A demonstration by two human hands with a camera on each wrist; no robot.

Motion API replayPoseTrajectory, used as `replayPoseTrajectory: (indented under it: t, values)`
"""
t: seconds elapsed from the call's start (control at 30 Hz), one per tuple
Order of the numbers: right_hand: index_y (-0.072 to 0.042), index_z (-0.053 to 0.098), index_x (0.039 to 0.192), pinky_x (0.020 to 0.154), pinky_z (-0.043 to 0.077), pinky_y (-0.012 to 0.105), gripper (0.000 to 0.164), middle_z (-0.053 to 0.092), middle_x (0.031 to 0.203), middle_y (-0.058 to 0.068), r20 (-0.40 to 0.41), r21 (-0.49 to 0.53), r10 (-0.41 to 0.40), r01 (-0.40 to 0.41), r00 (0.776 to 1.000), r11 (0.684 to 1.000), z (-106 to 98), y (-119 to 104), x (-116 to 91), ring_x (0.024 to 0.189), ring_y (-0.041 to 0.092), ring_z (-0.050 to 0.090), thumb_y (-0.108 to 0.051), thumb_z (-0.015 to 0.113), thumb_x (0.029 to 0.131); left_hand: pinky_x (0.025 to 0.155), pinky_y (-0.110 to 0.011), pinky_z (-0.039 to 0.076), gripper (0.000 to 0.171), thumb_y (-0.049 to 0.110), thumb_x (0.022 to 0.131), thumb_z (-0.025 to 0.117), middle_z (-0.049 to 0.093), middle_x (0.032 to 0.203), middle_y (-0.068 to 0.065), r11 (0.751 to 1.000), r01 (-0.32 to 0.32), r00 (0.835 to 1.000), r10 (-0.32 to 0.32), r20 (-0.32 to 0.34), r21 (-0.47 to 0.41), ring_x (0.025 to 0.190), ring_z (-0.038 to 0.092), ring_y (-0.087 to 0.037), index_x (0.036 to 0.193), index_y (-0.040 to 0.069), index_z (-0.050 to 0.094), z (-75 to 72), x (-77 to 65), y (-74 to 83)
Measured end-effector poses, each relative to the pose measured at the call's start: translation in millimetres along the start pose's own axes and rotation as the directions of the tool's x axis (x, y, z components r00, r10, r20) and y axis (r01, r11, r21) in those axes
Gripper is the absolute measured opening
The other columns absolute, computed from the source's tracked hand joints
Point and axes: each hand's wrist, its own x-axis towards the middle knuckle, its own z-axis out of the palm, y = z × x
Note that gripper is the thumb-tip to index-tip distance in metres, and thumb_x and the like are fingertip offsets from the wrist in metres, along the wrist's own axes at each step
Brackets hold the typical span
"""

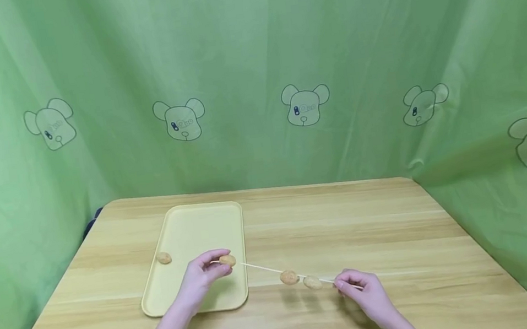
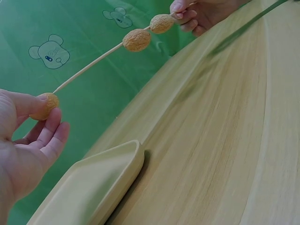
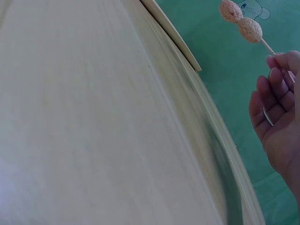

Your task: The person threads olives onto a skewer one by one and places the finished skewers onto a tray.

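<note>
Between thumb and fingertips my left hand (image 1: 201,279) pinches a golden-brown wrinkled ball (image 1: 228,260), probably a fried food ball, above the tray's right side. A thin pale skewer (image 2: 89,66) runs from that ball to my right hand (image 1: 366,292), which pinches its other end. The tip meets the held ball; I cannot tell whether it is inside. Two more balls sit threaded on the skewer near my right hand: a browner one (image 1: 289,277) and a paler one (image 1: 312,282). In the right wrist view, my right hand (image 3: 279,110) holds the stick just beyond the paler ball (image 3: 250,30).
A shallow cream tray (image 1: 200,217) lies on the left part of the wooden table (image 1: 351,219). One loose brown ball (image 1: 163,257) rests at the tray's left edge. Green curtains (image 1: 237,40) with printed bear heads hang behind and beside the table.
</note>
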Motion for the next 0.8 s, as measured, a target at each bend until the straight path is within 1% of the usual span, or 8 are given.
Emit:
replayPoseTrajectory:
  t: [0.13, 0.23, 0.4, 0.6, 0.8]
  values:
    - [0.01, 0.061, 0.08, 0.059, 0.049, 0.019, 0.005, 0.057, 0.068, 0.008, 0.0, 0.005, -0.01, 0.01, 1.0, 1.0, -0.5, 0.1, 0.6, 0.065, 0.004, 0.054, 0.01, 0.057, 0.084, 0.08, -0.026, 0.051, 0.044, -0.003, 0.081, 0.066, 0.066, 0.09, -0.005, 1.0, 0.012, 1.0, -0.012, -0.018, 0.014, 0.081, 0.062, -0.01, 0.119, -0.017, 0.048, 1.1, -0.3, 2.4]
    - [0.01, 0.061, 0.08, 0.059, 0.049, 0.019, 0.005, 0.058, 0.068, 0.009, 0.004, 0.013, -0.021, 0.021, 1.0, 1.0, -0.9, 0.1, 0.8, 0.065, 0.007, 0.054, 0.01, 0.057, 0.084, 0.079, -0.024, 0.05, 0.046, -0.001, 0.08, 0.068, 0.066, 0.089, -0.002, 0.999, 0.027, 0.999, -0.026, -0.037, 0.026, 0.081, 0.061, -0.01, 0.119, -0.016, 0.049, 1.6, -0.7, 3.4]
    - [0.013, 0.059, 0.081, 0.059, 0.049, 0.02, 0.005, 0.058, 0.068, 0.009, 0.004, 0.021, -0.027, 0.027, 1.0, 0.999, -1.3, 0.9, 0.1, 0.064, 0.011, 0.055, 0.01, 0.056, 0.084, 0.078, -0.023, 0.051, 0.045, -0.001, 0.079, 0.068, 0.065, 0.089, -0.003, 0.999, 0.042, 0.998, -0.041, -0.054, 0.027, 0.082, 0.06, -0.009, 0.118, -0.015, 0.05, 2.1, -1.5, 4.5]
    - [0.012, 0.059, 0.081, 0.059, 0.049, 0.02, 0.006, 0.057, 0.068, 0.012, -0.001, 0.012, -0.018, 0.018, 1.0, 1.0, -1.4, 1.7, -0.5, 0.065, 0.009, 0.055, 0.009, 0.056, 0.085, 0.078, -0.023, 0.051, 0.042, -0.003, 0.079, 0.068, 0.061, 0.09, -0.004, 0.999, 0.041, 0.998, -0.04, -0.049, 0.006, 0.083, 0.06, -0.01, 0.114, -0.017, 0.049, 2.8, -2.0, 5.5]
    - [0.011, 0.059, 0.08, 0.06, 0.049, 0.02, 0.005, 0.057, 0.069, 0.012, 0.0, 0.011, -0.02, 0.02, 1.0, 1.0, -1.4, 1.7, -0.5, 0.066, 0.006, 0.054, 0.01, 0.056, 0.085, 0.08, -0.024, 0.051, 0.043, -0.003, 0.08, 0.066, 0.063, 0.094, -0.007, 1.0, 0.024, 1.0, -0.024, -0.019, -0.011, 0.086, 0.061, -0.012, 0.115, -0.018, 0.047, 1.7, -2.1, 4.6]
